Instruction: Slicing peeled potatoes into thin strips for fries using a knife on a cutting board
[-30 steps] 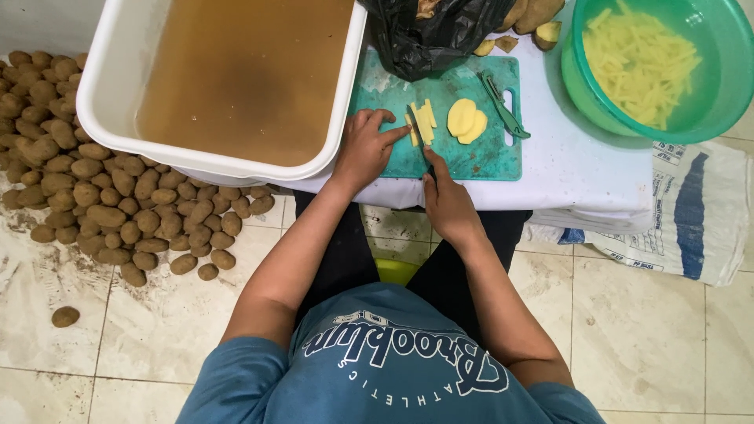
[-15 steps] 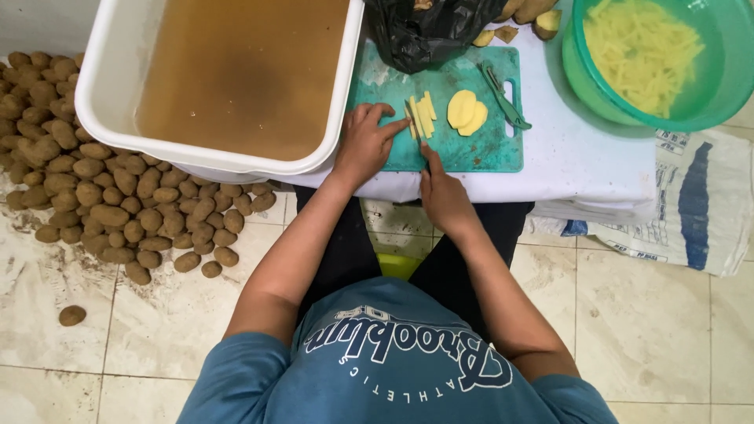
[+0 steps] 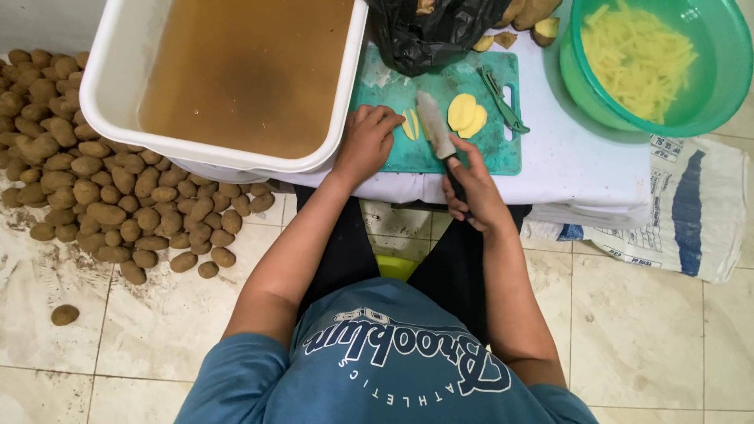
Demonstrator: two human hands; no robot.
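A green cutting board (image 3: 393, 149) lies on a white-covered table. My left hand (image 3: 365, 145) rests on the board, its fingers curled over a few yellow potato strips (image 3: 410, 126). My right hand (image 3: 471, 188) grips the handle of a knife (image 3: 434, 126) at the table's near edge. The blade lies tilted across the board, between the strips and two flat potato slices (image 3: 465, 116). A green peeler (image 3: 503, 102) lies at the board's right side.
A white tub (image 3: 110, 86) of brown water stands left of the board. A green bowl (image 3: 726, 86) of cut potato strips sits at the right, a black bag (image 3: 428, 31) behind the board. Unpeeled potatoes (image 3: 102, 188) are heaped on the tiled floor at left, a printed sack (image 3: 691, 204) at right.
The knife has come up from the strips and now lies tilted with its blade showing. My right hand has drawn back toward the table edge. My left hand stays on the strips.
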